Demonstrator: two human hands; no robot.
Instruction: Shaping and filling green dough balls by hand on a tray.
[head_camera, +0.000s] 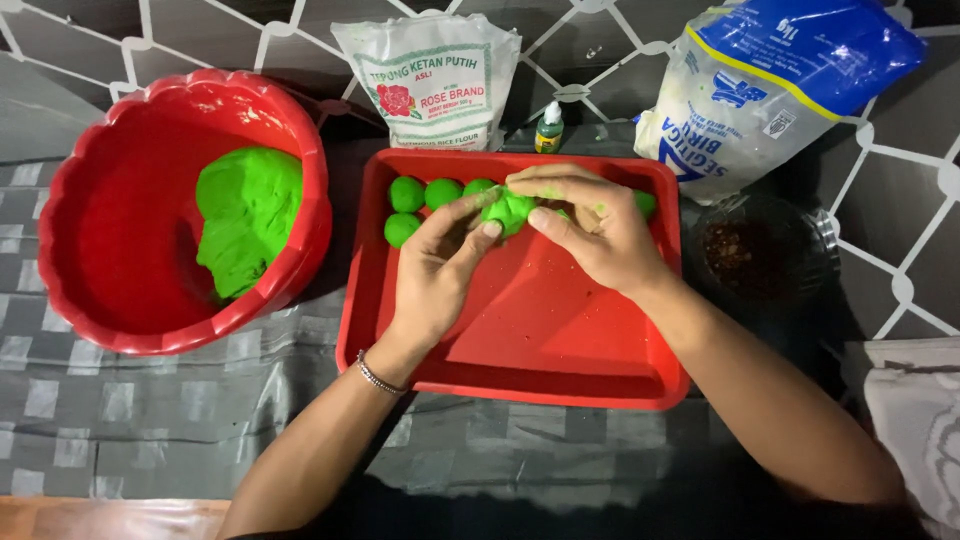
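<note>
Over red tray (560, 340), hands pinch soft dough (508, 210).

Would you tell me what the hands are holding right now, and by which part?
Both hands, left hand and right hand, pinch a small green dough piece between their fingertips, gripping its sides above the red tray.

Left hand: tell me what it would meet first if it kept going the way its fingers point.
The left hand points up and to the right, straight at the green dough piece both hands pinch. Beyond that, it would likely meet the right hand's fingers, though depth is unclear.
</note>
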